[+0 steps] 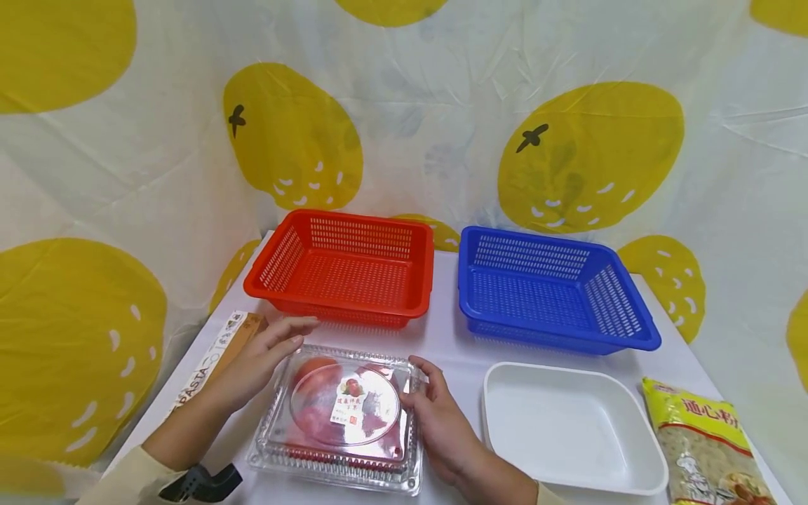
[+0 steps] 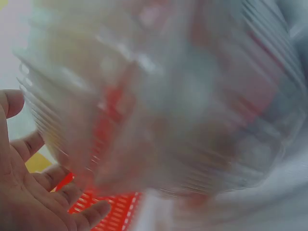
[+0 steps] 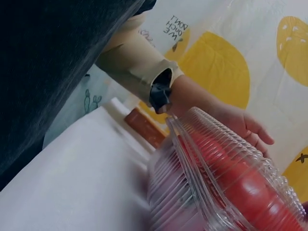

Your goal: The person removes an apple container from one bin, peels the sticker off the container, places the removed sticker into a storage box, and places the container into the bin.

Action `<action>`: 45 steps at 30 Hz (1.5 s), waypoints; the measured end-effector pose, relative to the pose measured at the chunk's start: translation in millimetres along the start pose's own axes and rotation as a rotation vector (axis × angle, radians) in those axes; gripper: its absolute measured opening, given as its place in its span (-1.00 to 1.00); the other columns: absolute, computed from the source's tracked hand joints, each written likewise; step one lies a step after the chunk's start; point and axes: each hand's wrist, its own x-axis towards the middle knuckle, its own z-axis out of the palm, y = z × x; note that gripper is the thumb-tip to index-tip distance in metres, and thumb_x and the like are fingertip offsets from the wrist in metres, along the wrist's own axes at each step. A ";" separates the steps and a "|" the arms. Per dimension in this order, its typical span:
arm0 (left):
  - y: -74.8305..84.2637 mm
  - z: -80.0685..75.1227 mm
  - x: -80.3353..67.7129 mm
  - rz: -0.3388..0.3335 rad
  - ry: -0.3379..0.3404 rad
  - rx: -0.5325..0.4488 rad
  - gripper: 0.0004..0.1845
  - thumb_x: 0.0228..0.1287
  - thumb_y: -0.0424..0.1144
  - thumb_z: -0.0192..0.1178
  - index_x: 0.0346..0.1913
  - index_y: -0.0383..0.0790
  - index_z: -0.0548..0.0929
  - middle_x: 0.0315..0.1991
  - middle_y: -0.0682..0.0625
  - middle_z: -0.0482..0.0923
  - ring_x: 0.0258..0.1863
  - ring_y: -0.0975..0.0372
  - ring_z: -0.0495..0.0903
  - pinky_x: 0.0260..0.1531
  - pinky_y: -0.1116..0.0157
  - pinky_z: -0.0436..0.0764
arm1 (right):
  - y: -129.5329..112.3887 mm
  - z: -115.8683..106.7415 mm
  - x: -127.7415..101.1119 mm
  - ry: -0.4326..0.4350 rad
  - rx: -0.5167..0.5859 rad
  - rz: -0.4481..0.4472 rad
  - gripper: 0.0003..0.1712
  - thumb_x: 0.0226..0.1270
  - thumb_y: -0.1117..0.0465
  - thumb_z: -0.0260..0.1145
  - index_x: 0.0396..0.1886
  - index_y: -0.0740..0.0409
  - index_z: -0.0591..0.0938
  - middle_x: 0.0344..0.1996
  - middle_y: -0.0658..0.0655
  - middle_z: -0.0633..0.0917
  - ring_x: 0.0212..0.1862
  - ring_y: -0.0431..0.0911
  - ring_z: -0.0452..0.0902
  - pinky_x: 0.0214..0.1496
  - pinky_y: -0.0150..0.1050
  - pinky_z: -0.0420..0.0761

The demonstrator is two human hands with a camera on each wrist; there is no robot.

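Observation:
A clear plastic clamshell box (image 1: 353,449) of red fruit, which look like apples (image 1: 315,421), has a white label (image 1: 348,409) under its lid. My right hand (image 1: 445,424) grips the box's right side, its thumb on the lid edge and its fingers along the side. On the opposite side is my left hand (image 1: 261,365), fingers spread and extended beside the box's far left corner. The left wrist view shows that hand (image 2: 43,192) close to the ribbed box wall; whether it touches cannot be told. In the right wrist view, red fruit (image 3: 245,185) shows through the plastic.
Behind the box stands a red basket (image 1: 353,308), with a blue basket (image 1: 549,337) to its right. A white tray (image 1: 568,473) lies right of my right hand, with a yellow-topped pasta bag (image 1: 701,428) beyond. A pasta box (image 1: 214,358) lies partly behind my left forearm.

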 end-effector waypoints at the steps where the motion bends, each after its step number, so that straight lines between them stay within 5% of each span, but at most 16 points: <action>1: -1.5 0.4 -0.6 0.003 -0.002 -0.001 -0.54 0.69 -0.13 0.05 0.52 -0.09 0.50 0.48 -0.14 0.46 0.50 -0.17 0.33 0.35 -0.40 0.41 | 1.1 -0.1 -0.1 0.001 -0.002 -0.001 -0.19 0.51 0.34 0.13 0.65 -0.03 0.07 0.39 0.28 0.41 0.13 -0.03 0.61 0.04 -0.19 0.71; 9: -8.8 5.1 -4.0 0.043 0.000 -0.014 -0.57 0.70 -0.21 0.03 0.47 -0.23 0.52 0.42 -0.09 0.54 0.46 -0.17 0.39 0.40 -0.24 0.41 | 7.5 2.2 0.3 0.001 -0.030 -0.026 -0.21 0.54 0.30 0.16 0.65 0.01 0.09 0.42 0.30 0.39 0.17 -0.02 0.58 0.10 -0.22 0.67; 17: -9.1 8.0 -10.5 0.030 0.009 0.006 -0.57 0.68 -0.17 0.07 0.47 -0.15 0.54 0.43 -0.14 0.54 0.48 -0.25 0.38 0.37 -0.36 0.42 | 3.7 1.6 -2.2 0.005 -0.131 -0.010 -0.18 0.58 0.21 0.26 0.70 -0.03 0.13 0.45 0.36 0.30 0.23 0.04 0.53 0.07 -0.21 0.68; 24: -11.7 15.4 -10.7 0.031 -0.019 0.017 -0.63 0.57 -0.21 0.24 0.35 -0.01 0.63 0.54 -0.12 0.40 0.57 -0.18 0.25 0.42 -0.44 0.26 | -8.5 -4.2 -4.0 0.046 -0.330 -0.032 -0.18 0.51 0.10 0.42 0.66 0.00 0.30 0.51 0.38 0.34 0.29 0.16 0.52 0.12 -0.02 0.67; 29: -10.8 18.7 -9.6 0.058 -0.025 0.041 -0.63 0.49 -0.20 0.34 0.30 -0.04 0.67 0.57 -0.13 0.36 0.59 -0.22 0.21 0.41 -0.50 0.16 | -22.5 -11.4 1.4 0.063 -0.542 -0.105 -0.31 0.43 0.09 0.48 0.50 0.04 0.51 0.41 0.28 0.53 0.36 0.26 0.49 0.32 0.30 0.53; 33: -10.1 19.8 -7.7 0.065 -0.017 0.059 -0.63 0.48 -0.20 0.36 0.28 -0.04 0.68 0.57 -0.14 0.37 0.59 -0.21 0.22 0.40 -0.50 0.17 | -36.0 -17.9 9.5 0.052 -0.684 -0.182 -0.36 0.40 0.07 0.51 0.43 0.02 0.58 0.42 0.22 0.55 0.43 0.31 0.44 0.38 0.33 0.50; 37: -11.6 20.6 -5.8 0.068 -0.014 0.062 -0.64 0.46 -0.18 0.38 0.26 0.02 0.69 0.57 -0.15 0.36 0.59 -0.19 0.23 0.41 -0.50 0.17 | -52.1 -21.0 19.0 -0.015 -0.820 -0.257 -0.43 0.43 0.05 0.50 0.39 -0.06 0.62 0.43 0.13 0.55 0.47 0.25 0.43 0.40 0.27 0.53; 45: -12.9 21.3 -1.4 0.065 -0.013 0.080 -0.69 0.39 -0.15 0.46 0.14 0.13 0.75 0.56 -0.10 0.39 0.58 -0.17 0.24 0.39 -0.54 0.13 | -74.4 -8.5 38.3 -0.336 -1.017 -0.450 -0.63 0.44 0.12 0.49 0.19 0.02 0.73 0.19 -0.02 0.71 0.34 0.02 0.56 0.38 0.20 0.56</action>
